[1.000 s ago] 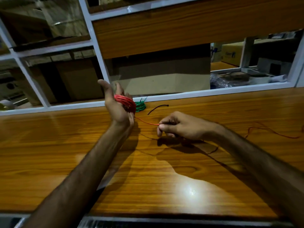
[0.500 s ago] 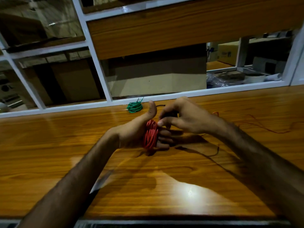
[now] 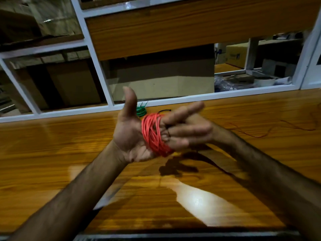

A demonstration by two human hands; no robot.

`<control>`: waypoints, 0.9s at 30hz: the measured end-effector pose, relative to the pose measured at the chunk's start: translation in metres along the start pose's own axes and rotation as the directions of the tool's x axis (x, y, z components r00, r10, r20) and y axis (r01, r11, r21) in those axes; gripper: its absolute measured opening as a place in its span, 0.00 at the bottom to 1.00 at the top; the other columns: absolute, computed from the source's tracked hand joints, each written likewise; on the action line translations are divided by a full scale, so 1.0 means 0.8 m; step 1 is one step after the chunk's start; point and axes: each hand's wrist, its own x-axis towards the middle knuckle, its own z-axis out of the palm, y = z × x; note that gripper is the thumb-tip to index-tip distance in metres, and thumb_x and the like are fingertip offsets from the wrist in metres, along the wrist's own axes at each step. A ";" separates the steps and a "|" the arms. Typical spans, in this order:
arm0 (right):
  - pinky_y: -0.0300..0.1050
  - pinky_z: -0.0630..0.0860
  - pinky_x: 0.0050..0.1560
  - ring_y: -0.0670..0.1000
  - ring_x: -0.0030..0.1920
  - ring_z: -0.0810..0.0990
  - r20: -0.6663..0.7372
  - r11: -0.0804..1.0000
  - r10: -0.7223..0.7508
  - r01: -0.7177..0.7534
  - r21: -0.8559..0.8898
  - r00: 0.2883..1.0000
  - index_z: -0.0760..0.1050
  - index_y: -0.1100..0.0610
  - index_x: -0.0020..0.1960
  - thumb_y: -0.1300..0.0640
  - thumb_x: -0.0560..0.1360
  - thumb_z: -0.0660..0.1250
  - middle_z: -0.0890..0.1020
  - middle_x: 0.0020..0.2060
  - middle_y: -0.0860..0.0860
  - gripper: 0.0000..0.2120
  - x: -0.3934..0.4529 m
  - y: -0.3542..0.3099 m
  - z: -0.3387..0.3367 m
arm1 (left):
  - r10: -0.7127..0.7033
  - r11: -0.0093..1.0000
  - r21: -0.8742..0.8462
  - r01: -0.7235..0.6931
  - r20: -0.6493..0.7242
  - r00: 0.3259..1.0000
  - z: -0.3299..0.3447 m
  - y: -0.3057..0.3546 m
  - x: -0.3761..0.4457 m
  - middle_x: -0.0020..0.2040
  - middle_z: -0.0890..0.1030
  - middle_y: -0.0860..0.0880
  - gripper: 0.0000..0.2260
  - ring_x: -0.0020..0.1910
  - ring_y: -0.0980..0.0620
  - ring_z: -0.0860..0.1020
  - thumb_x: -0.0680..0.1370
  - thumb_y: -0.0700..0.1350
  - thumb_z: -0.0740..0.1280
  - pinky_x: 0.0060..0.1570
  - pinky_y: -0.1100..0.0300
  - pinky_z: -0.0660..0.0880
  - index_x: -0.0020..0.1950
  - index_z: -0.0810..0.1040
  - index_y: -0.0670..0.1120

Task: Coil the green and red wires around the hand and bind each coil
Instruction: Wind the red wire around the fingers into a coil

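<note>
Now our right hand [image 3: 191, 131] has gone behind our flat, thumb-up left hand [image 3: 132, 136], what it holds hidden, so we should pull the red wire [image 3: 152, 134] snug round our fingers, with the green coil [image 3: 141, 111] far behind.

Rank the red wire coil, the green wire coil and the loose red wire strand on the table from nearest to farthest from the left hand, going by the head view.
1. red wire coil: wound around the left hand itself.
2. green wire coil: on the table just behind the thumb, by the white frame.
3. loose red wire strand: far right on the table, beyond the right forearm.
</note>
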 end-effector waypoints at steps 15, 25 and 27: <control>0.48 0.74 0.39 0.49 0.41 0.79 0.062 0.939 0.182 -0.155 -0.306 0.981 0.81 0.50 0.52 0.50 0.85 0.60 0.81 0.40 0.48 0.11 0.014 -0.008 0.041 | 0.736 0.660 0.564 -0.496 -0.619 0.275 -0.036 0.026 -0.003 0.83 0.62 0.38 0.47 0.81 0.40 0.64 0.77 0.77 0.54 0.79 0.47 0.65 0.84 0.61 0.44; 0.42 0.80 0.45 0.40 0.42 0.80 -0.073 0.788 -0.041 -0.012 -0.616 0.996 0.82 0.48 0.59 0.46 0.80 0.68 0.85 0.45 0.42 0.11 0.010 -0.014 0.015 | 0.522 0.484 0.767 0.422 -0.640 0.564 -0.054 0.011 0.000 0.86 0.54 0.50 0.55 0.84 0.45 0.58 0.65 0.86 0.47 0.80 0.32 0.51 0.86 0.52 0.57; 0.40 0.78 0.47 0.39 0.44 0.78 -0.100 0.763 -0.104 0.015 -0.647 0.990 0.82 0.48 0.59 0.44 0.77 0.71 0.86 0.48 0.44 0.14 0.007 -0.014 0.007 | 0.352 0.540 0.687 0.487 -0.709 0.611 -0.043 0.007 0.004 0.78 0.69 0.36 0.50 0.76 0.37 0.70 0.76 0.78 0.41 0.77 0.33 0.62 0.81 0.65 0.41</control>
